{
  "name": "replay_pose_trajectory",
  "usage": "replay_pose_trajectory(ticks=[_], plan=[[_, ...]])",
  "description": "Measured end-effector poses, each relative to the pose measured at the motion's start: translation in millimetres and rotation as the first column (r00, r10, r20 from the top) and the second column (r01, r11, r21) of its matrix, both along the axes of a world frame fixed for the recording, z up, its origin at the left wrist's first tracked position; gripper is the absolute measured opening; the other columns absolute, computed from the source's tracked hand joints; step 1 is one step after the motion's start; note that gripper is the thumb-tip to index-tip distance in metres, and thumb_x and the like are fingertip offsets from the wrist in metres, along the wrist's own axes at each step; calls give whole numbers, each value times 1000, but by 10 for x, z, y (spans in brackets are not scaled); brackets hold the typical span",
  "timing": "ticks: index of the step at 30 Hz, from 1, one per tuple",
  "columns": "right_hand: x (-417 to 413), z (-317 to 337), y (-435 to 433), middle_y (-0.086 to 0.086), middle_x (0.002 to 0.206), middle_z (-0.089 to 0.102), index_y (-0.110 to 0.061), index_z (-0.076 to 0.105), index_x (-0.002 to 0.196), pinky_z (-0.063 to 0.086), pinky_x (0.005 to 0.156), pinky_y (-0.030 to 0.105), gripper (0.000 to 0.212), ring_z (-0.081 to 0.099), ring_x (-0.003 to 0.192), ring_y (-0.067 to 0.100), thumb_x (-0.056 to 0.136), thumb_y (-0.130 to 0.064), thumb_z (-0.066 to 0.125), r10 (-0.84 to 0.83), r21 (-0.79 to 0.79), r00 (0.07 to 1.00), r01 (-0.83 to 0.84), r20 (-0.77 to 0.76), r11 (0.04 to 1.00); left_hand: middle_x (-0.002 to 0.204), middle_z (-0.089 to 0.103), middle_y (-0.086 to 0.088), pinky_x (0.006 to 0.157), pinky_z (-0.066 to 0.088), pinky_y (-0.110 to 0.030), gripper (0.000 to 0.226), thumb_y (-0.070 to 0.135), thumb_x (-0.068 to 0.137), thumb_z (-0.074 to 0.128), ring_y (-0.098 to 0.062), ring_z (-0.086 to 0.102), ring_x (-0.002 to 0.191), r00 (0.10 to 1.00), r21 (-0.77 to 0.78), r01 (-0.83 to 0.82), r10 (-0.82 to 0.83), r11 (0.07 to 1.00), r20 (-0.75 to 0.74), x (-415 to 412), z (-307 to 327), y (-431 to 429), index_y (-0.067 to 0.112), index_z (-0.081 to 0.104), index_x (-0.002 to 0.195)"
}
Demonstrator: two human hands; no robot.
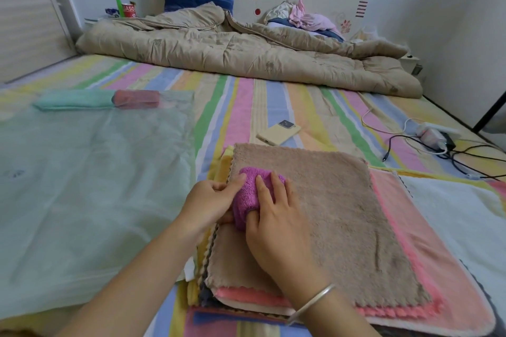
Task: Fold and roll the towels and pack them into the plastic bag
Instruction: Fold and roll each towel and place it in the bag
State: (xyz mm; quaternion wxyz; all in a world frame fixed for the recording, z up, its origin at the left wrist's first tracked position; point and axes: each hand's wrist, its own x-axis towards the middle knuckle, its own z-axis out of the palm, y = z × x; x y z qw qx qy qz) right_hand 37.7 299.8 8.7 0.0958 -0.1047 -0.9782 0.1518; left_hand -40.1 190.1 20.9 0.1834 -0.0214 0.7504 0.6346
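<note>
- Hands both clamped on the purple roll (pixel 246 195): left hand (pixel 212 198) curled round its left side with the thumb on top, right hand (pixel 273 221) laid over its right side with fingers bent across and the thumb tucked at the near end.
- Purple roll resting on the brown towel (pixel 328 213) topping the flat stack, close to that towel's left edge.
- Judged the tail of the rolling step: wound up short and thick, not yet in the bag.
- Keep even pressure from both sides to hold the layers tight; fluffy cloth, likely to spring open once released.
- Tuck the loose end underneath before lifting; position of that end hidden beneath the palms, impossible to tell.
- Lift straight up off the brown towel rather than dragging, to avoid snagging the nap and pulling the top sheet askew.
- Plastic bag (pixel 95 172) spread flat to the left, beside the stack; teal roll (pixel 74 100) and red roll (pixel 137 98) end to end at its far edge, seemingly inside.
- Carry across in one hand gripping round the middle, leaving the other free to open the bag; location of the opening unclear from this view.
- Set down beside the two rolls, pointing the same way.
- Plenty left to fold: pink towel (pixel 410 241), white towel (pixel 451 213), further edges showing down the stack's left side.
</note>
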Motion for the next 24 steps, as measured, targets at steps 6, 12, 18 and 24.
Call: replay_pose_trajectory(ticks=[6,12,18,24], plan=[[1,195,121,-13,151,30,-34,48,137,16,119,35,57,17,142,11,82,-39,32,50,-542,998,-54,-22,838,92,74,-3,74,59,-33,53,57,65,80,-18,71,82,975,-162,210,-193,964,111,-170,43,38,16,66,95],[-101,222,498,6,110,68,-19,60,119,53,71,34,35,67,85,20,86,-30,65,-227,-937,939,301,259,176,89,72,4,63,51,-23,48,44,65,84,-9,64,77,942,-144,325,-306,935,140,-323,23,24,19,66,101],[-165,326,175,14,112,69,-11,60,122,53,91,39,45,66,102,27,78,-23,66,41,-966,981,192,188,-173,107,72,-4,85,55,-33,81,48,36,85,-18,70,97,928,94,360,-366,928,62,-436,206,-120,21,66,110],[-163,162,-449,12,85,71,-5,58,113,55,53,25,36,67,63,16,78,-1,63,-193,-955,973,64,124,-289,89,71,3,69,52,-29,18,32,86,68,-9,67,76,936,-69,301,-309,951,-171,-442,159,-900,19,66,97]])
